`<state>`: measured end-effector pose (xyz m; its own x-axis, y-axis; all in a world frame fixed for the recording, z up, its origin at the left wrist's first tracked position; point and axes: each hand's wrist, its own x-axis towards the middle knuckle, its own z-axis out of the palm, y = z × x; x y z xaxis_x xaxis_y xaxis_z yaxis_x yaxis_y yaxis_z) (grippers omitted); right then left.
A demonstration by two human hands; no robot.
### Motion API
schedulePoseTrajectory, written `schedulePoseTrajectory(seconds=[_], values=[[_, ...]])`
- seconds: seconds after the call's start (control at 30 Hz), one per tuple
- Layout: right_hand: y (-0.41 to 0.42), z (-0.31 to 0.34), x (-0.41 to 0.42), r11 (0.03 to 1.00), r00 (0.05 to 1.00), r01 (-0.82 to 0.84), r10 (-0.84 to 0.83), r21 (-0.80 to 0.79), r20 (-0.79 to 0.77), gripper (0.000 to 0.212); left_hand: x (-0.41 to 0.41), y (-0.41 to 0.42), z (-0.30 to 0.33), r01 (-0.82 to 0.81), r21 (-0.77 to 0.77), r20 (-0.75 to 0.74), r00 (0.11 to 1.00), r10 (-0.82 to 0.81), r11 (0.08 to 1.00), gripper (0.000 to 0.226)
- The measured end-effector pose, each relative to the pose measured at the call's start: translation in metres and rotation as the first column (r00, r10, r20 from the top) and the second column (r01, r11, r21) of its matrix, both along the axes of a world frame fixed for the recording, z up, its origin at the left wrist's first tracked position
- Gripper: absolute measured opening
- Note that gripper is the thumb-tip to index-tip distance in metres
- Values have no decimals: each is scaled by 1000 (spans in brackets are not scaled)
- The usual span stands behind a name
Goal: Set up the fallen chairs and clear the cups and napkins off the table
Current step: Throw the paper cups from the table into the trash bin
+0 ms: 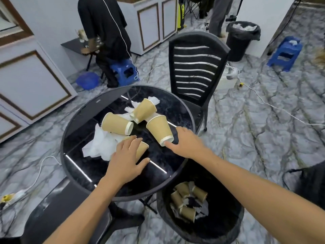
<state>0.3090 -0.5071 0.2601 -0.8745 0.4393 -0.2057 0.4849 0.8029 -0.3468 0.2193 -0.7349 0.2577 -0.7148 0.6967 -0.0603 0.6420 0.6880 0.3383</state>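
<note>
On the round black glass table (84, 166) lie several tan paper cups on their sides, mixed with crumpled white napkins (101, 145). My left hand (125, 155) is spread over one cup (142, 148), fingers apart and resting on it. The right hand (184, 141) is open beside the rim of another tipped cup (159, 128), thumb touching its white lip. Two more cups (117, 123) (143, 110) lie further back. A black slatted chair (195, 67) stands upright behind the table.
A black bin (228, 224) holding several cups stands at the table's near right. A second black chair seat (58, 206) sits near left. A seated person (105, 32), blue stools (285, 53), a far bin (241, 41) and white cables (274, 106) occupy the marble floor.
</note>
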Motion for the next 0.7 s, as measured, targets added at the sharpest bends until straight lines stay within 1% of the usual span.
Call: schedulePoseTrajectory(seconds=[0.17,0.3,0.4,0.47,0.57,0.7], values=[[-4,-10,-29,999,999,35,-35,10,-26,78,-1,7,-18,-34,-27,-65,997,32,999,72],[-8,-23,-46,997,995,69,-68,16,-74,89,-2,10,-29,-55,-41,-114,992,50,998,72],[-12,-30,-54,996,991,90,-91,-18,-95,95,-2,10,-37,-56,-31,-119,992,52,998,70],[-13,-35,-57,993,988,103,-109,-60,-107,95,-2,10,-42,-71,-29,-117,991,68,997,69],[-11,-39,-55,983,978,124,-144,-135,-150,87,-4,11,-48,-81,16,-145,986,83,997,64],[-2,-42,-40,977,971,119,-152,-179,-184,82,-2,16,-51,-63,66,-139,988,72,996,60]])
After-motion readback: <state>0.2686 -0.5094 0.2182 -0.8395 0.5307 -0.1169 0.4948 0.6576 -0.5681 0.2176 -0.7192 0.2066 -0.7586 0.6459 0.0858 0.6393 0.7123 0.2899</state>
